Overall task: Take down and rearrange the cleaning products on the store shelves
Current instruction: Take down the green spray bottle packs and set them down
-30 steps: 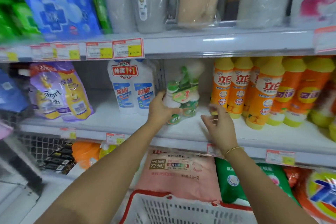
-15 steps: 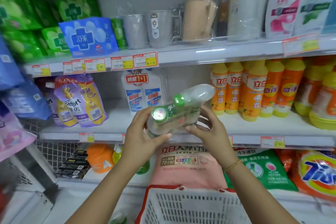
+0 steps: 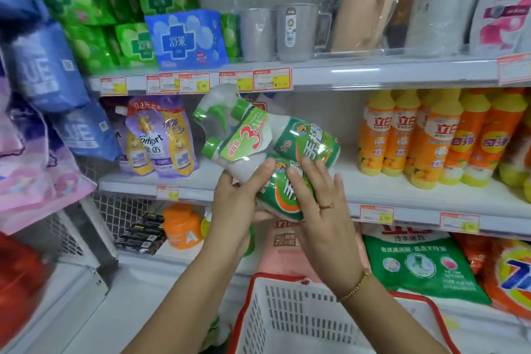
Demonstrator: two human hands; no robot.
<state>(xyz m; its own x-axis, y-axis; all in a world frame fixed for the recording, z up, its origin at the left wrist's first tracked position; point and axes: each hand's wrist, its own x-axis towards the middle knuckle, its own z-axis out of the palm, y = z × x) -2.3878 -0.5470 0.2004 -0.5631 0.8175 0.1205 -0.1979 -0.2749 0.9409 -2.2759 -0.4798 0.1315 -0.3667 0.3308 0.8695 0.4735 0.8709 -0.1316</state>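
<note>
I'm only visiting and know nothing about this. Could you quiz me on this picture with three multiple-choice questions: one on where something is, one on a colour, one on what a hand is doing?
1. Where is the wrapped bundle of green bottles?
A. on the top shelf
B. on the floor
C. held up in front of the middle shelf

2. What colour is the rim of the basket?
A. red
B. blue
C. black

3. How does the right hand meet the bundle?
A. clenched in a fist, away from it
B. straight fingers laid on it
C. pinching its cap

Answers:
1. C: the left hand grips it in the air.
2. A: a red edge runs round the white lattice.
3. B: its fingers lie flat on the green label.
</note>
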